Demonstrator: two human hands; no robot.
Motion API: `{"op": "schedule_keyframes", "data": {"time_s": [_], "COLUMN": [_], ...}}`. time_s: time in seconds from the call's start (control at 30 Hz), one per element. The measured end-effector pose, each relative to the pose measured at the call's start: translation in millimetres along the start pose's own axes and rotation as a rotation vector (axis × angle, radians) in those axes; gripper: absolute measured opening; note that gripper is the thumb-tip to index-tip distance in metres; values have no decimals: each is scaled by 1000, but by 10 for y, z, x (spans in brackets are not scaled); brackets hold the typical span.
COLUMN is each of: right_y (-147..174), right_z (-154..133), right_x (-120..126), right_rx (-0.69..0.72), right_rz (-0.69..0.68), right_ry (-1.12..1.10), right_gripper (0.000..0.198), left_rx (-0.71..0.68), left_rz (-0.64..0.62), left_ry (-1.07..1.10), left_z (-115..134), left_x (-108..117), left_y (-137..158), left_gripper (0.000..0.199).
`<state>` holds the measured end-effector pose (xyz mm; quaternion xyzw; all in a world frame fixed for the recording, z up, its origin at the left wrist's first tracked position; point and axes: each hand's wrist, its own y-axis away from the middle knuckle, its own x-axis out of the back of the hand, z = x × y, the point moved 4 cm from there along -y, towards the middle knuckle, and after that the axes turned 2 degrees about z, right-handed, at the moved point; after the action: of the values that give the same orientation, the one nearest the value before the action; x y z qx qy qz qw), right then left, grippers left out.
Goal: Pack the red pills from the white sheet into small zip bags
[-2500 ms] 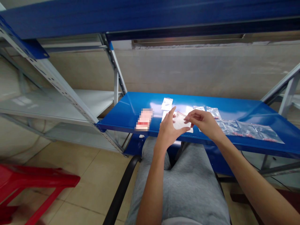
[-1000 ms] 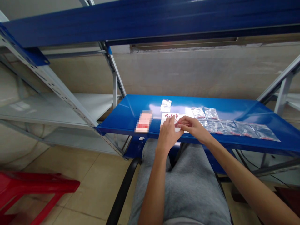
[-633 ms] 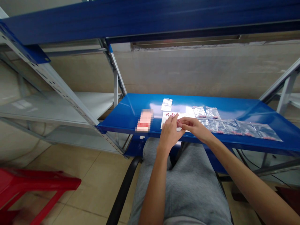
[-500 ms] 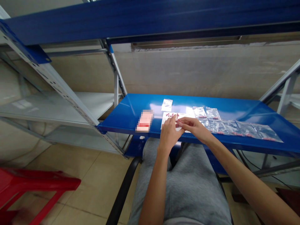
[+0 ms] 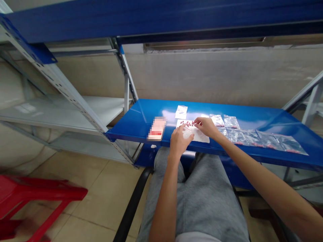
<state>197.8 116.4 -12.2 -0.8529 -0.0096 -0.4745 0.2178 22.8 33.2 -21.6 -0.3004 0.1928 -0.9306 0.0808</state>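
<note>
Small red beads (image 5: 187,124) lie loosely grouped on a sheet of white paper (image 5: 202,137) near the table's front edge. Between the thumb and fingers of my left hand (image 5: 178,140) is a small clear zip bag (image 5: 187,132) with a red line along its top. My right hand (image 5: 207,127) is at the right end of the beads, fingertips pinched together down among them. Whatever sits between those fingertips is too small to make out. Several clear zip bags (image 5: 261,138) with red beads in them lie to the right of the paper.
Behind the paper lies a stack of clear bags (image 5: 181,112). A blurred-out pink and red item (image 5: 156,129) rests left of the paper on the blue table (image 5: 141,117). A blue shelf beam (image 5: 161,23) crosses overhead. A red stool (image 5: 45,191) stands at lower left.
My right hand has moved away from the bag, back and slightly right, to the beads. My left hand keeps the bag, which now shows over the paper.
</note>
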Motion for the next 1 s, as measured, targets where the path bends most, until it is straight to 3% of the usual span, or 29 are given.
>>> {"op": "schedule_keyframes", "data": {"time_s": [0.17, 0.5, 0.67, 0.8, 1.0], "right_y": [-45, -128, -60, 63, 106], "right_z": [5, -15, -82, -307, -435], "right_x": [-178, -217, -20, 84, 150], "right_rx": [31, 31, 16, 102, 88], "right_rz": [-69, -114, -95, -295, -474], "right_ry": [150, 221, -83, -382, -463], "right_gripper": [18, 21, 20, 25, 25], "left_rx": [-4, -18, -26, -31, -55], "left_rz": [33, 38, 21, 17, 11], "left_ry": [51, 45, 47, 50, 31], "left_z": [-67, -95, -74, -71, -50], "left_x": [-58, -76, -63, -68, -77], "left_y": [-1, 8, 9, 11, 16], "left_gripper": [53, 55, 54, 53, 57]}}
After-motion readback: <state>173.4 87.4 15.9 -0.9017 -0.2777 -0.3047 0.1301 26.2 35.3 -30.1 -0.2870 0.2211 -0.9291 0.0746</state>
